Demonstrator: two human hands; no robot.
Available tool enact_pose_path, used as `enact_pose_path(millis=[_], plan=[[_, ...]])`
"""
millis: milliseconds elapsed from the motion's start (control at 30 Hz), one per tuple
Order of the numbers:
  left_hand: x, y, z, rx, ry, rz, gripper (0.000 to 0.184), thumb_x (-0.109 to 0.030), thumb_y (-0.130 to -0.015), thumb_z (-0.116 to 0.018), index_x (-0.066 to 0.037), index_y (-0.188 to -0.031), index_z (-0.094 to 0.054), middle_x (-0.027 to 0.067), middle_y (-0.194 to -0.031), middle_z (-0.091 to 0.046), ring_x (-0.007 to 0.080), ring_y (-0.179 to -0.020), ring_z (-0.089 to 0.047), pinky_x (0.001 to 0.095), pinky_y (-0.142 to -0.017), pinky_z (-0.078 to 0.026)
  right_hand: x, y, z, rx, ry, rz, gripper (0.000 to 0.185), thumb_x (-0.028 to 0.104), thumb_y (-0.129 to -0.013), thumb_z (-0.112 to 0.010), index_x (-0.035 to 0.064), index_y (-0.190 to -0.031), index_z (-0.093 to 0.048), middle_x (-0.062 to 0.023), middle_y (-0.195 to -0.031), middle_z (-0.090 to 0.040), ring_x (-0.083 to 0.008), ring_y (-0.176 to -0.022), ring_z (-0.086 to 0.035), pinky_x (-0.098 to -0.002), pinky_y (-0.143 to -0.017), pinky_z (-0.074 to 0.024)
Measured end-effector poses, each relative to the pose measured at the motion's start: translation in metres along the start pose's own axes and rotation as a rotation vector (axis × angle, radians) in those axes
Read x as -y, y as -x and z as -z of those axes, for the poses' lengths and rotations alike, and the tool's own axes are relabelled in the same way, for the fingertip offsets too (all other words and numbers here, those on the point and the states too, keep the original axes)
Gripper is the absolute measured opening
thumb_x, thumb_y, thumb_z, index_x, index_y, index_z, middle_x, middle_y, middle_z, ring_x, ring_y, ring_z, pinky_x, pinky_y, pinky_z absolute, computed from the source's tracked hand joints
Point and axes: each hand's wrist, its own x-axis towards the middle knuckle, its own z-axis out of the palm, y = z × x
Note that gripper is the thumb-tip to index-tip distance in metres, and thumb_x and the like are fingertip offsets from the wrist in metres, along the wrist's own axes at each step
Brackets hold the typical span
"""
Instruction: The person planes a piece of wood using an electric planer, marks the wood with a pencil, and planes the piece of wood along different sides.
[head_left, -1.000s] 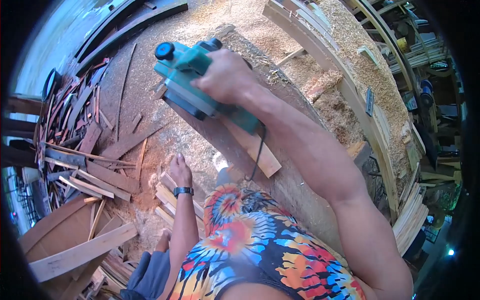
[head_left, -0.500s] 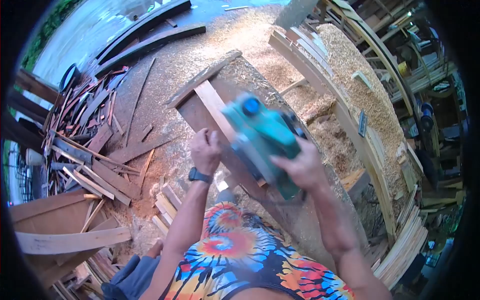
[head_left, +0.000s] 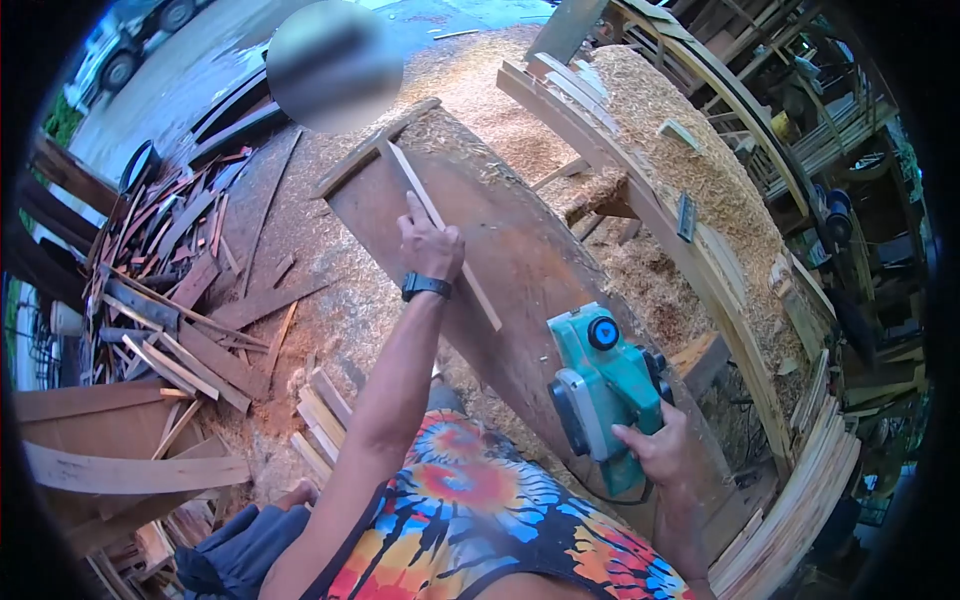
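My left hand (head_left: 431,248) grips a narrow wooden strip (head_left: 480,295), its index finger stretched along it. The strip appears to stand on edge, its far end at the crosspiece (head_left: 350,165) of a broad wooden work board (head_left: 520,250). My right hand (head_left: 664,445) is wrapped round the rear handle of a green electric planer (head_left: 598,375). The planer is near the board's close right part, apart from the strip, tilted with a side facing up. Whether it rests on the board I cannot tell.
Scrap wood (head_left: 190,240) lies heaped on the left, with a pale curved plank (head_left: 135,472) nearer me. Right of the board runs a long beam (head_left: 690,250) amid piled shavings (head_left: 650,110). Stacked boards (head_left: 805,500) stand at lower right. A blurred round patch hides part of the background.
The planer has come off the wood and moved back toward me and right. My left hand has taken hold of the strip, which now shows a narrower face upward.
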Motion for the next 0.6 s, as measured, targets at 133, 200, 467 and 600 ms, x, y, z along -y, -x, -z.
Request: enact_pose_path(millis=[133,200,467,600], plan=[[-0.005,0.032,0.006,-0.042,-0.148,0.016,0.081,-0.018,-0.080,-0.061,-0.003,-0.155,-0.033,0.0263,-0.134,-0.049,0.0454,-0.094,-0.068,0.0521,-0.084,-0.056,-0.012,0.009,-0.002,0.034,0.037,0.064,0.040,0.011,-0.081,-0.083,-0.0013,-0.116,-0.069,-0.0081,-0.101,-0.074,-0.0130,-0.091,-0.067,-0.0320,-0.083,-0.0542],[-0.010,0.028,0.004,-0.059,-0.155,-0.019,0.079,-0.018,-0.081,-0.059,-0.003,-0.154,-0.034,0.0261,-0.144,-0.045,0.0467,-0.096,-0.069,0.0532,-0.086,-0.056,-0.014,0.009,-0.005,0.050,0.145,0.120,0.039,0.013,-0.081,-0.083,-0.0014,-0.114,-0.069,-0.0097,-0.099,-0.075,-0.0131,-0.090,-0.068,-0.0324,-0.082,-0.0545],[-0.009,-0.032,-0.003,-0.031,-0.227,0.014,0.080,-0.022,-0.086,-0.055,-0.003,-0.158,-0.027,0.0281,-0.157,-0.037,0.0446,-0.113,-0.066,0.0499,-0.097,-0.055,-0.001,-0.007,-0.047,0.171,0.106,0.264,0.038,0.021,-0.083,-0.083,-0.0029,-0.108,-0.067,-0.0166,-0.095,-0.075,-0.0204,-0.088,-0.073,-0.0368,-0.079,-0.0559],[0.001,-0.036,-0.006,-0.016,-0.221,-0.033,0.076,-0.028,-0.088,-0.057,-0.003,-0.156,-0.034,0.0289,-0.157,-0.037,0.0448,-0.118,-0.064,0.0499,-0.100,-0.053,-0.001,-0.020,-0.076,0.166,0.143,0.333,0.039,0.025,-0.082,-0.083,-0.0022,-0.103,-0.067,-0.0231,-0.088,-0.072,-0.0332,-0.083,-0.075,-0.0410,-0.072,-0.0562]])
